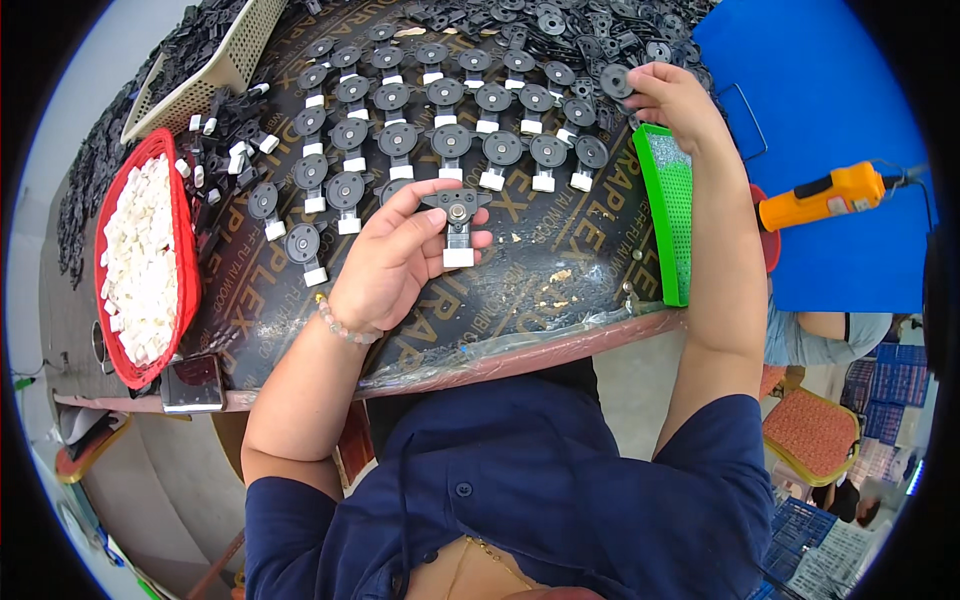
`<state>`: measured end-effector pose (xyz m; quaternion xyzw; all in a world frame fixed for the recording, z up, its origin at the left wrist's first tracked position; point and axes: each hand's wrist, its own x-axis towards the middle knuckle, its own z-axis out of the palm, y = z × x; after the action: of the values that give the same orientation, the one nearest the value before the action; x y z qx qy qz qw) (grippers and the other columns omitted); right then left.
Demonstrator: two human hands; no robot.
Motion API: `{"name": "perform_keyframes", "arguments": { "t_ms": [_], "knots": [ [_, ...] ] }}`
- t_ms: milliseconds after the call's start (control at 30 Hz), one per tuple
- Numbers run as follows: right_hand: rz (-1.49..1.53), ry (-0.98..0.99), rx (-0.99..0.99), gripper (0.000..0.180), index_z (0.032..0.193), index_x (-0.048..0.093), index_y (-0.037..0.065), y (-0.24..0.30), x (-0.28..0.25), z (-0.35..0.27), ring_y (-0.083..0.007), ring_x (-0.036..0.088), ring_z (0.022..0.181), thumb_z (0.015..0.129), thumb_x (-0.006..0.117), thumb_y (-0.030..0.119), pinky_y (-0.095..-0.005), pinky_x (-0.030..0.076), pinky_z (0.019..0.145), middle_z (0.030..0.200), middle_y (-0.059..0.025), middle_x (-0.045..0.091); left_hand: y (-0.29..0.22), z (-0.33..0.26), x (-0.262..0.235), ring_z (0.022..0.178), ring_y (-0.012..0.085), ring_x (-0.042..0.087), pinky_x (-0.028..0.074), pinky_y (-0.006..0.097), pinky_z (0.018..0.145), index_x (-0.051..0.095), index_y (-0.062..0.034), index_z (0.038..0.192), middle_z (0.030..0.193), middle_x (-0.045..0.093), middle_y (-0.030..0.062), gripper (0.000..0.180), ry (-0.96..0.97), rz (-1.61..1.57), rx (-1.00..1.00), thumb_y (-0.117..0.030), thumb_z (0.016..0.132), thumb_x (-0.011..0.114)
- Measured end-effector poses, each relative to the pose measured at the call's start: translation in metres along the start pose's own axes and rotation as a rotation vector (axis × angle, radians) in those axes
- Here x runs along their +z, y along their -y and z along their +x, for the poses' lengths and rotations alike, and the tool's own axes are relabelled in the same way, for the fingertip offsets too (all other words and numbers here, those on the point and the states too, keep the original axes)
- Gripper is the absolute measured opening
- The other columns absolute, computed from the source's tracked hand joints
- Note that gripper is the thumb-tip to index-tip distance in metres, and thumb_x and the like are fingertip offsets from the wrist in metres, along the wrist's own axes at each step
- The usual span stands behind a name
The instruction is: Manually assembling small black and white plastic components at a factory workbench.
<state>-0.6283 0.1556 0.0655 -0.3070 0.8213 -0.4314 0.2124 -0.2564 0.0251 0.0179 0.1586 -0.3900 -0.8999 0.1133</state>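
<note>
My left hand is closed on a black plastic bracket with a white block at its lower end; a metal fitting sits in the bracket's middle. It hovers just over the near middle of the table. Out at the far right, my right hand pinches a round black disc with a hole in its centre, beside the pile of loose black parts. Between and beyond the hands, rows of similar assemblies lie on the table, each with a black disc and a white end.
A red basket of white blocks stands at left, near a cream crate and black parts. At right are a green tray of small metal pieces, an orange electric screwdriver and a blue panel. A phone lies at the near edge.
</note>
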Motion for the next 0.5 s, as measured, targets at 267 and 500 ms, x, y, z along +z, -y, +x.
{"name": "perform_keyframes", "arguments": {
  "t_ms": [267, 500],
  "knots": [
    [0.335, 0.373, -0.150, 0.015, 0.091, 0.060, 0.004, 0.040, 0.073, -0.103, -0.0128, 0.064, 0.094, 0.096, 0.068, 0.017, -0.0287, 0.056, 0.084, 0.118, -0.0130, 0.066, 0.000, -0.001, -0.001, 0.110, 0.0306, 0.068, 0.057, 0.043, 0.096, 0.049, -0.0027, 0.139, 0.125, 0.064, 0.0223, 0.036, -0.013, -0.029, 0.040, -0.012, 0.104, 0.051],
    [0.151, 0.248, -0.475, 0.022, 0.093, 0.061, 0.002, 0.063, 0.133, -0.143, -0.0133, 0.063, 0.091, 0.083, 0.079, 0.009, -0.0297, 0.053, 0.080, 0.117, -0.0129, 0.067, 0.005, 0.002, -0.009, 0.107, 0.0243, 0.068, 0.057, 0.040, 0.095, 0.051, -0.0045, 0.138, 0.117, 0.067, 0.0132, 0.036, 0.024, -0.057, 0.048, -0.013, 0.104, 0.056]
  ]
}}
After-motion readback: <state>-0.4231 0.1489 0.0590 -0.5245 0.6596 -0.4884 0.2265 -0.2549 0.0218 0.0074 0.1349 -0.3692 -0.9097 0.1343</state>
